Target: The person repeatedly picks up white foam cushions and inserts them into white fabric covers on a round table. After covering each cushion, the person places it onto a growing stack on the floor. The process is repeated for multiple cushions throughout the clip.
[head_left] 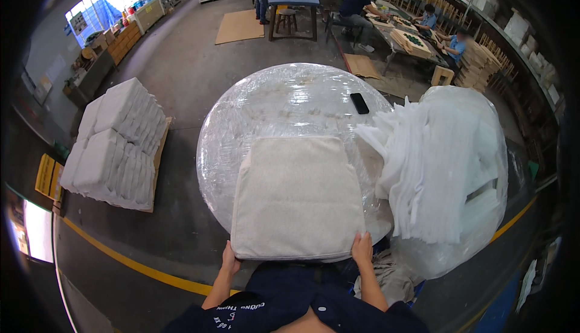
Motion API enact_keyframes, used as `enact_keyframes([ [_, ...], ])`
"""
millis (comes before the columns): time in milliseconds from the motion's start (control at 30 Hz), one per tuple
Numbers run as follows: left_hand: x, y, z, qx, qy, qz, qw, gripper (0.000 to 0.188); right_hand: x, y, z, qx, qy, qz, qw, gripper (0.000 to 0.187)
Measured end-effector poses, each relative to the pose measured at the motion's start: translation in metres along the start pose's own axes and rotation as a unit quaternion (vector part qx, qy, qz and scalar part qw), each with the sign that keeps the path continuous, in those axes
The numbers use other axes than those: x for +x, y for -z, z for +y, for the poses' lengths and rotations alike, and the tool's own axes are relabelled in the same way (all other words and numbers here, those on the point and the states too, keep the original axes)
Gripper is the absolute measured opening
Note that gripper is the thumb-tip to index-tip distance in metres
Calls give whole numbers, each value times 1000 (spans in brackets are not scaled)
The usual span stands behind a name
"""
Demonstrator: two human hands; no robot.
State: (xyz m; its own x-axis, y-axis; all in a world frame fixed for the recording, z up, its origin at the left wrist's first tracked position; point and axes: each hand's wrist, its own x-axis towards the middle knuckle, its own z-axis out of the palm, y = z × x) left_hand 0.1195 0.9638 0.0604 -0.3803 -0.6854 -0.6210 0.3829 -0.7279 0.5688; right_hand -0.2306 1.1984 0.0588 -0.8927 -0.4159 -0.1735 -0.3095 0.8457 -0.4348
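A pale cream fabric seat cushion [296,197] lies flat in front of me, its near edge toward my body. My left hand [230,259] grips its near left corner, and my right hand [362,248] holds the near right corner. Some fingers of both hands are hidden under or behind the cushion. Beneath it is a round table [223,128] wrapped in shiny clear plastic film. Farther back on that top rests a black phone [359,103], apart from the cushion.
White foam sheets [423,170] stand in a big clear plastic bag [489,230] against the table's right side. Stacked light cushions [115,146] sit on a pallet to the left. Crumpled grey cloth [386,278] lies beside my right forearm. Several people work at benches [399,37] farther off.
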Motion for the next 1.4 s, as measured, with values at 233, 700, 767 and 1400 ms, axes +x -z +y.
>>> enact_keyframes([
  [233,12,-19,-34,661,-302,203,657,58,-43,-32,-30,-169,114,46,978,71],
  [700,17,12,-2,480,-219,153,835,42,-58,-99,-161,-102,524,-79,842,66],
  [767,23,11,5,270,-111,90,952,41,-57,-115,-186,-91,584,-88,802,64],
  [1400,76,35,-1,383,-229,69,892,45,-5,-48,-41,-141,143,62,978,70],
])
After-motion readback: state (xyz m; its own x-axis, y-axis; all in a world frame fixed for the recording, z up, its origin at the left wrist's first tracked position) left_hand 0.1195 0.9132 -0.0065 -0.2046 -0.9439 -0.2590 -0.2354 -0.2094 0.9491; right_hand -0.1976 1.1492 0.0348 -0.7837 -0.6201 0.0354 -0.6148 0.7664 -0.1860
